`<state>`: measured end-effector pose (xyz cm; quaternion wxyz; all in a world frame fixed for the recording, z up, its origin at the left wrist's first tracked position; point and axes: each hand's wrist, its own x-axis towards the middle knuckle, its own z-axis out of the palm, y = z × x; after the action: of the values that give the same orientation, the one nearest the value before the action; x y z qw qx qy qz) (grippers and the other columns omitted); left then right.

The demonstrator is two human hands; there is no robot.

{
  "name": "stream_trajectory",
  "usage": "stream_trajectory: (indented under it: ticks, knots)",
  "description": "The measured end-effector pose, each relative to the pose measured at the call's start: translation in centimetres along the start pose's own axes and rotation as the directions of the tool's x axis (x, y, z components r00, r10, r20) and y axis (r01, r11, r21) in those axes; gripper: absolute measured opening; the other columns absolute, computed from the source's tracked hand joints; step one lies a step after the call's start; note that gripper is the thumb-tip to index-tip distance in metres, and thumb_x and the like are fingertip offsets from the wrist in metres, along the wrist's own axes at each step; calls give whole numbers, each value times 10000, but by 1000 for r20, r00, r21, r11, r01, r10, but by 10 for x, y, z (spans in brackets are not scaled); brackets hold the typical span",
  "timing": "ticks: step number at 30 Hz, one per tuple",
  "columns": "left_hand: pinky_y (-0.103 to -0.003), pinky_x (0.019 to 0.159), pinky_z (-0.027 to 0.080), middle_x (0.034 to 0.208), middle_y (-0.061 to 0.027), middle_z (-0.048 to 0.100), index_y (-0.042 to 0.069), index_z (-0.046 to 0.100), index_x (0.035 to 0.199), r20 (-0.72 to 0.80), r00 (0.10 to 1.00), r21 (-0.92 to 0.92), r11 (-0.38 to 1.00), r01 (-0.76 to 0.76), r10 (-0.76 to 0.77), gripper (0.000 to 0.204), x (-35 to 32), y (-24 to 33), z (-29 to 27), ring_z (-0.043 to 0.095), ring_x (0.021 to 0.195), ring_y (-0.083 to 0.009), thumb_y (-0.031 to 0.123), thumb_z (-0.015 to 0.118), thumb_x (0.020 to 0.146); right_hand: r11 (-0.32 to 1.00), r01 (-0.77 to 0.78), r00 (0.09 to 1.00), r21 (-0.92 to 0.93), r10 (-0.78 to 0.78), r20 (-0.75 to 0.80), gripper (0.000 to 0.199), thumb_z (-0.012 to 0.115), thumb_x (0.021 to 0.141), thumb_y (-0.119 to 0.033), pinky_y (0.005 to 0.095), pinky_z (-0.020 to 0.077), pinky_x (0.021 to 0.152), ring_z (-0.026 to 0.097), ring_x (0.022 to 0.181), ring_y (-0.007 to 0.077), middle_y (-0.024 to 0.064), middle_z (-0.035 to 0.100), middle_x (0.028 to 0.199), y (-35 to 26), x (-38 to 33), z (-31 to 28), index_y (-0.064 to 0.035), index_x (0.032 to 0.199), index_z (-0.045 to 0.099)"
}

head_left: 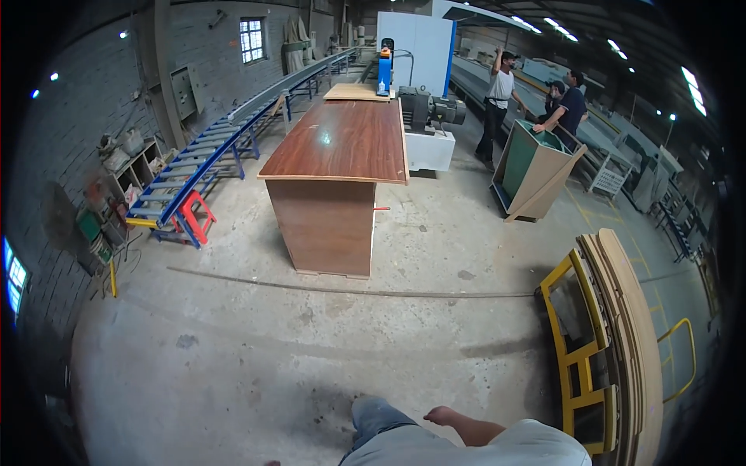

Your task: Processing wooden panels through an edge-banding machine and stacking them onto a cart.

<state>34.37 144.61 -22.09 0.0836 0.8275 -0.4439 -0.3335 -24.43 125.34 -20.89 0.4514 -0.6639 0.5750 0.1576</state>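
My right hand [441, 415] hangs in front of my body near the lower edge, over the concrete floor. It touches nothing that I can see. Its fingers are too small and foreshortened to tell whether they are curled. Of my left hand, at most a small dark skin-toned sliver shows at the lower edge, its fingers hidden. Ahead stands a desk-like table [342, 140] with a glossy red-brown wood top and a brown panel front [322, 225]. A pale board [357, 92] lies at its far end, beside a blue upright device [385, 74].
To the right, a yellow metal cart [579, 357] carries stacked long boards [622, 326]. A blue roller conveyor [194, 167] runs along the left, with a red stool [194, 217] beneath. A strip [350, 290] crosses the floor. Several people stand by a green-lined wooden box [536, 171].
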Motion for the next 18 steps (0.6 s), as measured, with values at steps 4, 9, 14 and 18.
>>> stream_trajectory:
  ticks: [4,9,14,18]
  knots:
    - [-292,725,474,895,-99,645,3,665,1002,-342,938,-463,858,-225,61,244,196,128,-120,600,818,-177,197,631,858,874,-356,934,330,341,105,502,513,873,-501,396,519,723,660,756,298,150,686,921,-37,53,-16,-45,971,698]
    - [-311,843,463,1032,-124,660,5,637,1097,-82,997,-702,710,-46,-16,315,336,256,-188,606,970,-205,232,631,878,745,-471,867,473,490,92,502,544,864,-485,390,525,682,661,687,287,160,688,841,-104,162,-68,-10,918,695]
    - [-332,917,450,1088,-127,657,15,629,1132,358,900,-83,968,-236,250,396,426,226,-228,600,1043,-246,315,612,875,859,-251,917,446,359,-175,398,600,845,-399,350,513,742,656,775,238,128,691,870,-218,310,-191,-24,942,693]
    - [-438,863,478,1111,-154,623,42,553,1243,105,989,-592,793,145,-102,424,460,153,-255,596,1016,-300,270,530,887,847,97,884,522,167,-436,369,600,856,-348,330,472,894,635,993,246,147,680,1049,-378,374,-359,-35,1034,683]
